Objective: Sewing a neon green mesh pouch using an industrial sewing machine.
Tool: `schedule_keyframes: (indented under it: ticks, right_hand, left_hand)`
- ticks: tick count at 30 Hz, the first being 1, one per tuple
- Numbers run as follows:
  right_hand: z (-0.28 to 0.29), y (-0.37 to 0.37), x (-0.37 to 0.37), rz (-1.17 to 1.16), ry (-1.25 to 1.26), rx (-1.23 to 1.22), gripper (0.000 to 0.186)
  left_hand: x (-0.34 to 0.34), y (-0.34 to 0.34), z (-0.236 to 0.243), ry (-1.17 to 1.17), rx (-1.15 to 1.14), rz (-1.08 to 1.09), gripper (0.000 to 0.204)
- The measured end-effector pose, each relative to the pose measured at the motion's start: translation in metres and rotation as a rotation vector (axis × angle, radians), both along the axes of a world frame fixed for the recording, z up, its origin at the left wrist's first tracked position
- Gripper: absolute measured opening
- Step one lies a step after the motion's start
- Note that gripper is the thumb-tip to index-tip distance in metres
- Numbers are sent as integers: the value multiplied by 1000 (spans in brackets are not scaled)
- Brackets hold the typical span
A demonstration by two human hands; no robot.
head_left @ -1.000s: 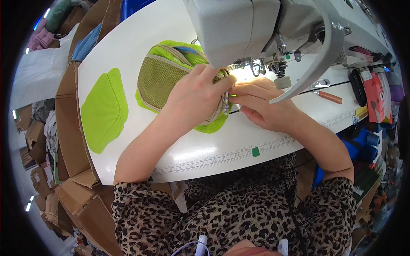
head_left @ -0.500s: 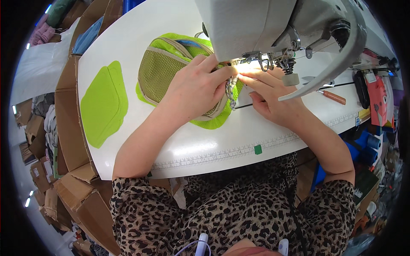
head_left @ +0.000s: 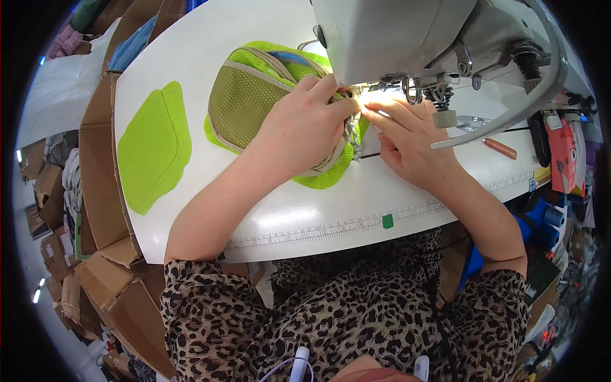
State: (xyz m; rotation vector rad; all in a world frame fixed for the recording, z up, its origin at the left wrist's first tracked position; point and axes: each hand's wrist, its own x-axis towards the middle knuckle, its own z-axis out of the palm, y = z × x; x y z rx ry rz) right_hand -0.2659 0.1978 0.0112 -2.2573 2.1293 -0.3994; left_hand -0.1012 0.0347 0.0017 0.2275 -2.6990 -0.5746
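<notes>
A lime-green bag piece with an olive mesh panel and beige trim lies under the sewing machine's head. My left hand has its fingers closed on the bag piece's right edge, beside the lit needle area. From the right, my right hand rests with its fingers stretched toward the same spot and its thumb apart. A grey-and-white patterned cord hangs along the bag's edge between both hands. The machine's lower parts and glare hide the exact stitching point.
Flat lime-green fabric pieces lie at the table's left. A ruler strip runs along the front edge. An orange-handled tool and a black case are at right. Cardboard boxes stand beside the table.
The whole view has shifted slightly, so the machine appears further right. Both hands stay at the needle area with the bag piece; my left hand's fingers look a little more bent.
</notes>
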Motion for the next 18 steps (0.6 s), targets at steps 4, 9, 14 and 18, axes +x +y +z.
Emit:
schedule_keyframes:
  ticks: [4, 9, 14, 18]
  right_hand:
    - [1, -2, 3, -9, 16, 38, 50]
    - [4, -4, 11, -23, 45, -14, 50]
    - [4, -6, 9, -40, 45, -29, 51]
    - [0, -5, 1, -31, 36, -26, 51]
  left_hand:
    - [1, 0, -4, 26, -46, 0, 22]
    - [4, -3, -4, 15, -35, 4, 21]
    - [1, -2, -3, 11, -59, -17, 20]
    - [-2, 3, -1, 11, -28, 12, 20]
